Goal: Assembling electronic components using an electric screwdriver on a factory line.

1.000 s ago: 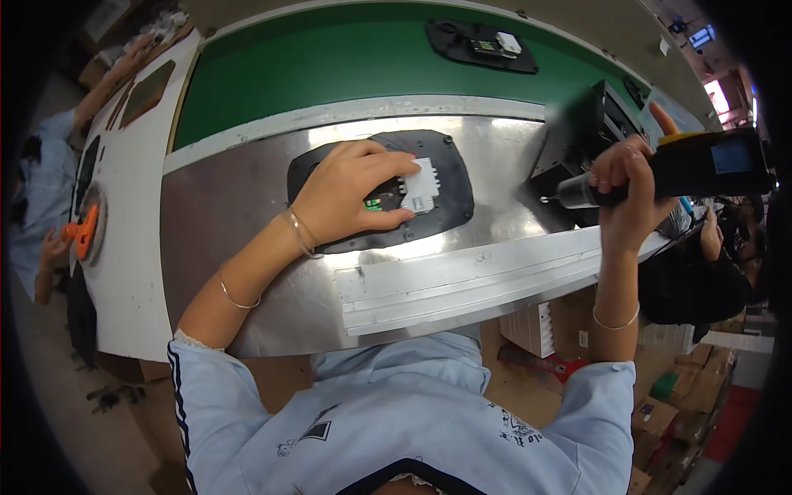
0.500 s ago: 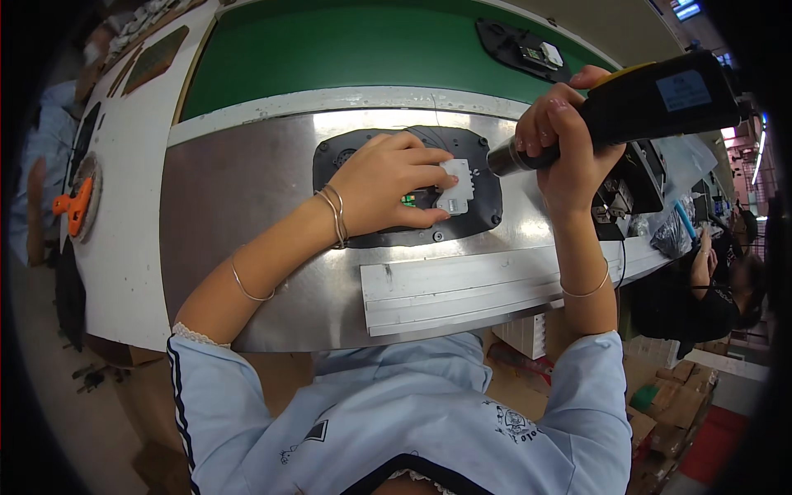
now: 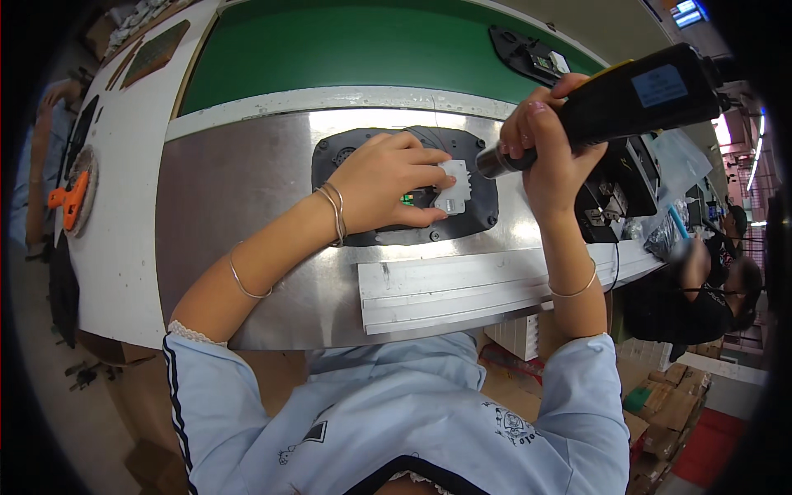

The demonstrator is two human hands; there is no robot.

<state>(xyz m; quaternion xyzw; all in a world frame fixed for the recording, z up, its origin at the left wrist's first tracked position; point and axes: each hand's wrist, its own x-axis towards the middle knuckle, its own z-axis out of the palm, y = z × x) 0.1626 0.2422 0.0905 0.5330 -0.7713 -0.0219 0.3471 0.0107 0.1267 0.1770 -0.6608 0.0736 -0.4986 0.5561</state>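
A dark, rounded plastic panel [image 3: 371, 239] lies on the metal worktop. Over it, my left hand [image 3: 400, 177] rests with thumb and fingers against a white plastic part [image 3: 454, 194] at the panel's right side. A bit of green circuit board [image 3: 407, 199] shows beside my thumb. My right hand [image 3: 553, 148] is wrapped round a black electric screwdriver [image 3: 619, 103] with a metal nose. That nose is tilted down to the left, close to the white part's right edge; whether its bit touches anything cannot be made out.
Pale metal rails [image 3: 445, 289] lie along the worktop's near edge. Beyond runs a green conveyor belt [image 3: 330, 49] carrying another dark panel [image 3: 528, 56]. An open black box [image 3: 623, 181] stands at right. An orange-handled tool [image 3: 74, 202] lies on the white table at left. Another person [image 3: 701, 289] sits at far right.
My right hand has brought the screwdriver a little left and down, nearer the white part. The panel on the belt has shifted right. My left hand keeps its place.
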